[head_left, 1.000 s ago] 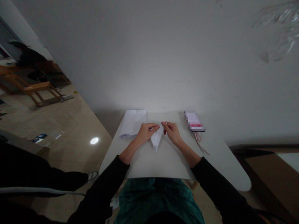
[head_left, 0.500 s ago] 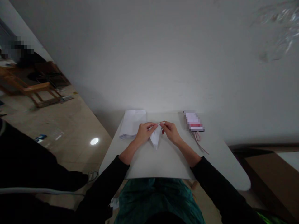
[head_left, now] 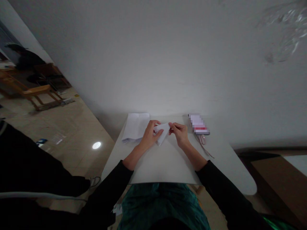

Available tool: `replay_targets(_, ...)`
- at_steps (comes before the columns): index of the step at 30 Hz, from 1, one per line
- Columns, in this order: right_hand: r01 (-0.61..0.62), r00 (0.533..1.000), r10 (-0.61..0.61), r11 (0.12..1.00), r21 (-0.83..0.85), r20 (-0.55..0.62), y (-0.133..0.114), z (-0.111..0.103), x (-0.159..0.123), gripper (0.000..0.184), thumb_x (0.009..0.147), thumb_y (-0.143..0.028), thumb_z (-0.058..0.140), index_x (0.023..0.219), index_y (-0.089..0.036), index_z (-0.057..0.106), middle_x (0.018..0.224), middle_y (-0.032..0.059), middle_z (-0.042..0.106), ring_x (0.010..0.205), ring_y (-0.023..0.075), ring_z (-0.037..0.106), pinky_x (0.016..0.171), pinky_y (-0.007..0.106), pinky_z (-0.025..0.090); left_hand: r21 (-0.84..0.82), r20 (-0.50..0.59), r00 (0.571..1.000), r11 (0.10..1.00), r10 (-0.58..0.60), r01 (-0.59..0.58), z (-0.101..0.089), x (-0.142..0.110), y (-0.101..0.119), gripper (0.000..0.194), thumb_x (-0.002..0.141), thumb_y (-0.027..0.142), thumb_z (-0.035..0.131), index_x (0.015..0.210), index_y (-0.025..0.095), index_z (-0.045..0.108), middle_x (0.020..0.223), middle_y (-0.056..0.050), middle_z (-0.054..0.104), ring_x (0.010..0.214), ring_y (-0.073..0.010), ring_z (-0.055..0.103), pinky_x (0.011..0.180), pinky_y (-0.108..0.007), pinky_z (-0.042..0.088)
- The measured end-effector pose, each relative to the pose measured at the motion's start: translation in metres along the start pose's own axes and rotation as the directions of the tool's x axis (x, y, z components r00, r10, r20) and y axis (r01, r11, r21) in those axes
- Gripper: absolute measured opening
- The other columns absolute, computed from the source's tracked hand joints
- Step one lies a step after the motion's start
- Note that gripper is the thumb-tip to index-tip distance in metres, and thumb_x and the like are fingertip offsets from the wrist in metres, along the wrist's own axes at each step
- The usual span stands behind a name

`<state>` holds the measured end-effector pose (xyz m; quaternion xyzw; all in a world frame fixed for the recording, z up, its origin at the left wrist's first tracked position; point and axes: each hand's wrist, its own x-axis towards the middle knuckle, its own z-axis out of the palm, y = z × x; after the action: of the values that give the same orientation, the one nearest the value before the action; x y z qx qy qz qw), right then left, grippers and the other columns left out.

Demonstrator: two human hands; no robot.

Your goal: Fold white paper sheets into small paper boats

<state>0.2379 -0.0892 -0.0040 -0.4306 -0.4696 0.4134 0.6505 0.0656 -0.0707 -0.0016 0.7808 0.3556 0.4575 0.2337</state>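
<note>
A small folded piece of white paper [head_left: 162, 133] is held over the white table [head_left: 168, 163], near its far edge. My left hand [head_left: 149, 135] grips the paper's left side, thumb and fingers closed round it. My right hand [head_left: 179, 133] pinches the paper's upper right corner between thumb and forefinger. Both forearms in black sleeves reach in from below.
A stack of white paper sheets [head_left: 135, 126] lies left of my hands. A phone [head_left: 199, 125] with a pink cord [head_left: 203, 143] lies to the right. The wall rises just behind the table. Another person's dark-clothed leg [head_left: 35, 172] is at the left; wooden furniture [head_left: 31, 91] stands far left.
The paper has been folded shorter and turned: its long point hanging toward me is gone. My left hand shifted up round it, and my right hand moved slightly right.
</note>
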Motion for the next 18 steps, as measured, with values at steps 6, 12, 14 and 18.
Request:
replay_targets(6,0.110,0.993,-0.117,0.977,-0.181,-0.029,-0.008,-0.002,-0.003,0.045,0.082,-0.054,0.063,0.054,-0.019,0.060,0.053,0.0005,0.056,0.053,0.0145,0.053,0.056,0.028,0.045,0.200,0.000,1.000,0.980,0.007,-0.006,0.000,-0.007,0.015,0.029,0.079,0.037,0.072,0.097,0.021,0.056,0.130,-0.009,0.051,0.112,-0.0227,0.059,0.073,-0.031,0.056)
replay_targets(12,0.177,0.980,-0.192,0.962,-0.209,-0.055,-0.009,0.001,-0.008,0.040,0.087,-0.048,0.060,0.058,-0.019,0.063,0.056,0.0012,0.060,0.056,0.0152,0.055,0.059,0.028,0.045,0.278,-0.018,0.999,0.960,0.035,-0.029,0.009,-0.013,0.019,0.056,0.074,0.035,0.078,0.118,0.024,0.045,0.124,-0.007,0.057,0.116,-0.0245,0.058,0.089,-0.038,0.052)
replay_targets(14,0.183,0.977,-0.200,0.966,-0.182,-0.075,-0.008,0.002,-0.008,0.039,0.087,-0.047,0.061,0.060,-0.019,0.064,0.057,0.0010,0.060,0.056,0.0147,0.054,0.059,0.028,0.045,0.242,-0.009,1.000,0.970,0.018,-0.016,0.011,-0.013,0.018,0.053,0.077,0.034,0.075,0.119,0.024,0.045,0.117,-0.006,0.059,0.106,-0.0211,0.061,0.086,-0.035,0.053)
replay_targets(18,0.142,0.989,-0.145,0.986,-0.086,-0.031,-0.006,0.004,-0.006,0.037,0.084,-0.050,0.064,0.065,-0.019,0.064,0.060,-0.0005,0.057,0.057,0.0137,0.054,0.057,0.027,0.047,0.084,-0.020,0.999,0.995,-0.043,0.045,0.013,-0.011,0.015,0.039,0.079,0.034,0.072,0.106,0.022,0.047,0.119,-0.007,0.059,0.096,-0.0175,0.063,0.070,-0.028,0.054)
